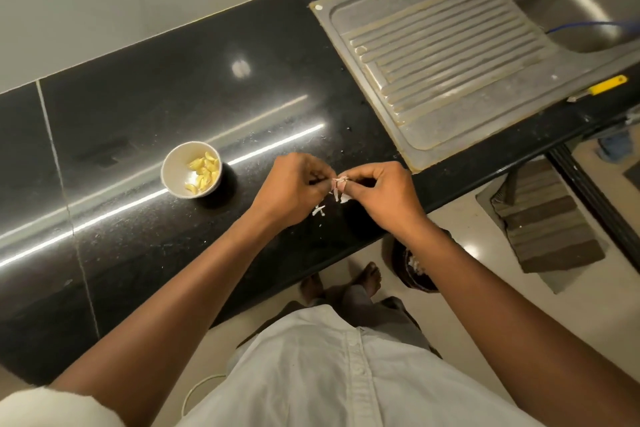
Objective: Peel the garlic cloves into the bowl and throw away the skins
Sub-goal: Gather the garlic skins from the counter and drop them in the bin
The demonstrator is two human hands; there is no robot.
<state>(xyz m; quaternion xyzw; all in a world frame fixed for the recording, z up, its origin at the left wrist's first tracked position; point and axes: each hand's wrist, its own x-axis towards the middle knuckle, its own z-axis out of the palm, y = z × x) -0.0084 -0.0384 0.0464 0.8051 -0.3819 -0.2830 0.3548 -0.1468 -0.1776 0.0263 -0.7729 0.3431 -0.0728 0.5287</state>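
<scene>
From the head view I take the white bowl [191, 169] as my landmark: it stands on the black tabletop [145, 107] with a heap of peeled yellow cloves [204, 170] inside. Just right of the bowl, my left hand [289, 189] and right hand [379, 194] meet fingertip to fingertip, both pinched on one small garlic clove [341, 181] held a little above the tabletop. Its papery skin is partly lifted; I cannot tell which way its long axis runs, it is too small and mostly covered. Loose white skins [319, 211] lie on the tabletop right of the bowl, below the hands.

The relation that matters: the bowl lies to the left of the clove, and my left hand is the nearer one, so I judge the bare clove should travel leftward in that hand. A dark bin [414, 269] sits on the floor, far right of the bowl, under my right forearm.
</scene>
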